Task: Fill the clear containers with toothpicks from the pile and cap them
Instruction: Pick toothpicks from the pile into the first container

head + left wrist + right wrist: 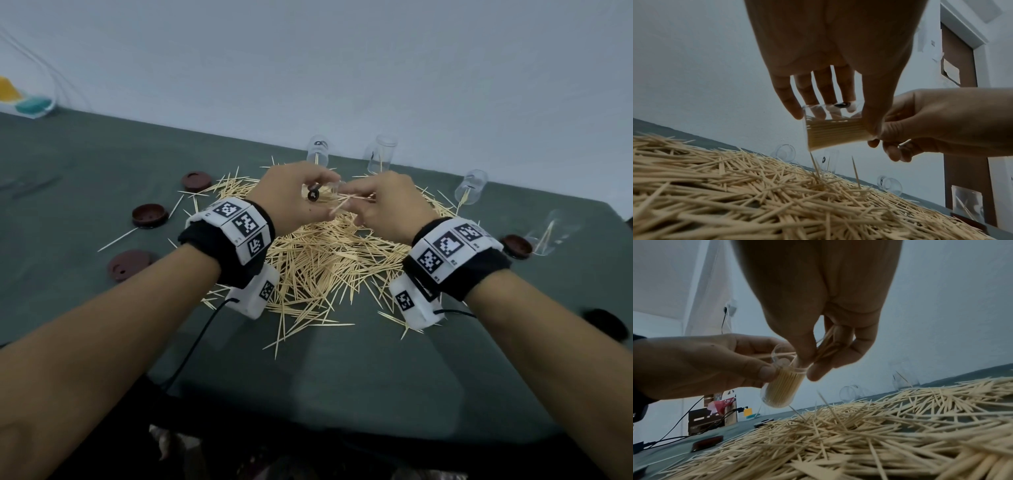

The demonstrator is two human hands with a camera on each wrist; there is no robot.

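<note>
The left hand (291, 195) grips a clear container (835, 128) by its wall, thumb on one side and fingers curled round the other, and holds it tipped on its side above the pile (329, 253). The container is already packed most of the way with toothpicks lying parallel. The right hand (387, 205) pinches a small bunch of toothpicks (828, 344) between thumb and fingertips at the container's open mouth, feeding them in; a few stick out at odd angles.

The container looks light, thin-walled and smooth, so it will likely slip or spin if held loosely. A grip round the middle of the wall, as now, seems best, leaving the mouth free. The toothpicks are light, stiff and sharp-pointed, and they snag on each other and on the rim. They will probably go in more easily as an aligned bunch held near one end than as loose singles. Pushing hard on a nearly full container may splay or snap them.

Beyond the hands, other containers (382, 152) stand or lie near the far edge of the dark green surface (308, 377), each with only a stray toothpick or two inside. Dark brown caps (149, 215) lie to the left of the pile, and another cap (517, 245) to the right, all off their containers.
</note>
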